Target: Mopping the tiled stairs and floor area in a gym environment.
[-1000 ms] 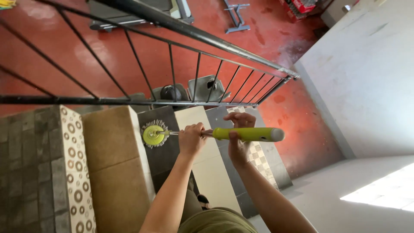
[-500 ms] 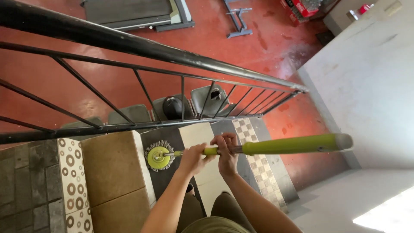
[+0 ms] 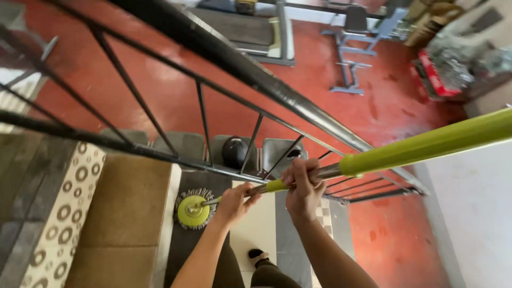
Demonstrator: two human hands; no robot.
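Red gym floor (image 3: 160,90) lies far below the black stair railing (image 3: 240,64). You stand on tiled steps (image 3: 256,234) with a green-handled spin mop (image 3: 421,144), its round head (image 3: 193,209) resting on a dark step. Your left hand (image 3: 234,202) wraps the shaft low, fingers closed; your right hand (image 3: 305,189) clenches it just above.

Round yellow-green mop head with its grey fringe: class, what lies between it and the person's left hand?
In the head view, only the mop's thin metal shaft runs from the mop head to the left hand, over the dark stair tile.
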